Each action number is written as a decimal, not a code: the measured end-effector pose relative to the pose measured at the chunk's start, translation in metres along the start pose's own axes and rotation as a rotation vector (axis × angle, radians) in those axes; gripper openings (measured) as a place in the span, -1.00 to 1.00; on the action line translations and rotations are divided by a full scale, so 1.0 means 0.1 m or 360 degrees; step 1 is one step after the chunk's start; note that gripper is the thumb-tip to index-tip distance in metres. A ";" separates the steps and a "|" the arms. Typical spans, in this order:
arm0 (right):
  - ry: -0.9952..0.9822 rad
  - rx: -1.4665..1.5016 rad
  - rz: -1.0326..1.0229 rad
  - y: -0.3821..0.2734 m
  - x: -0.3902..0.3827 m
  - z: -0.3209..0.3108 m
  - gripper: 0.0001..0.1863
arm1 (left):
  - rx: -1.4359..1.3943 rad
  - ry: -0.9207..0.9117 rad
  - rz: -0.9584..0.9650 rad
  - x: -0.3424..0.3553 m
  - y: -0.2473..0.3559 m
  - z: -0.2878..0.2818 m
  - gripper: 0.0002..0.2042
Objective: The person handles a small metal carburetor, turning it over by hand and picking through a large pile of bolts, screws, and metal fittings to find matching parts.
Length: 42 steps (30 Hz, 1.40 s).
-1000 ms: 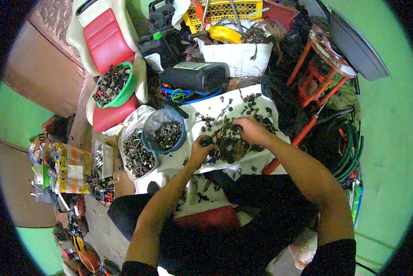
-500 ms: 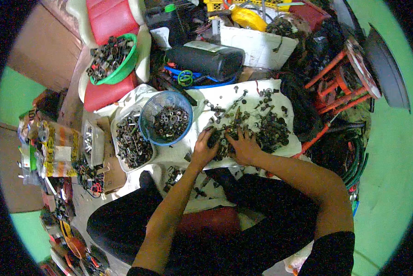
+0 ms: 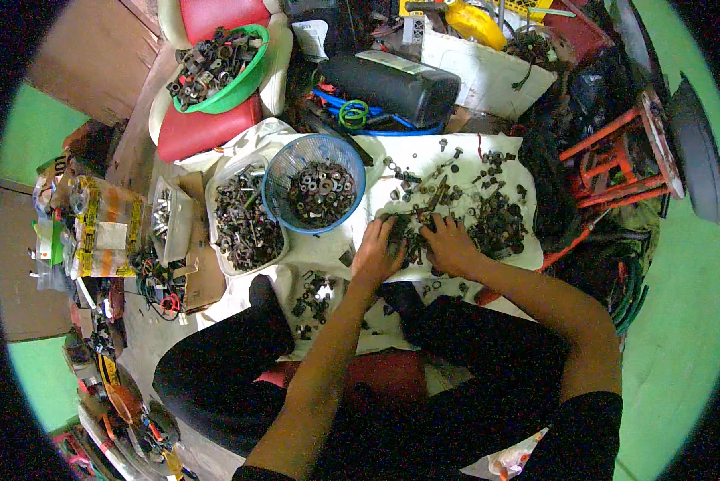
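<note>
Blue mesh basket (image 3: 305, 152) of washers sits left of the left hand (image 3: 378, 250), whose forearm runs forward, palm down, fingers curled onto dark metal fasteners (image 3: 413, 242); grip hidden, can't tell. Fasteners lie on the white sheet (image 3: 408, 146) between both hands. Right hand (image 3: 452, 248) angles in, elbow bent, fingers slightly apart, tips touching fasteners, can't tell if pinching.

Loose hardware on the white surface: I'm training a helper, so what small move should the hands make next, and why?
Perhaps have the left hand and right hand spread the dark pieces between them a little: both are down among these, which lie crowded, whereas a few bolts near the far edge of the white surface lie apart. Whether either hand grips one is unclear.
</note>
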State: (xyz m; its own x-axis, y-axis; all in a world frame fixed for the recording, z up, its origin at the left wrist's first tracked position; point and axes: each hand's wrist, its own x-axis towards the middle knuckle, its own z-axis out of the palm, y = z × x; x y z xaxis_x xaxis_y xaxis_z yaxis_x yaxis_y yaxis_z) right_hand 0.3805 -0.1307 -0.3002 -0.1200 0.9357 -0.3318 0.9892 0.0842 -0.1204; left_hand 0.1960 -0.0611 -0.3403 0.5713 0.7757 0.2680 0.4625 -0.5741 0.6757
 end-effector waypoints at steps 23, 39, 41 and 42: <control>0.0053 0.1179 0.0093 0.02 0.53 -0.84 -0.49 | -0.0159 -0.0091 -0.0098 0.01 -0.16 0.01 -0.28; -0.0332 0.0632 -0.0022 0.25 0.46 -0.27 -0.09 | 0.0323 -0.0155 -0.0011 0.05 -0.04 0.05 -0.24; -0.0550 0.0628 0.0010 0.21 0.43 -0.29 0.09 | 0.0217 -0.0190 -0.0046 0.08 0.01 0.00 -0.30; -0.0491 0.0557 0.0043 0.11 0.39 -0.31 0.13 | 0.0215 -0.0193 -0.0083 0.06 -0.03 0.01 -0.33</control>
State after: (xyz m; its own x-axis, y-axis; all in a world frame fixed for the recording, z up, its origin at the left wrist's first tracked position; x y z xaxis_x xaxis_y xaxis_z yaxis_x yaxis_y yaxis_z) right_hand 0.3896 -0.0821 -0.2853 -0.1663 0.7860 -0.5954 0.9106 -0.1093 -0.3987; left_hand 0.1988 -0.0553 -0.3411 0.6179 0.7728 0.1451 0.5757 -0.5703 0.5860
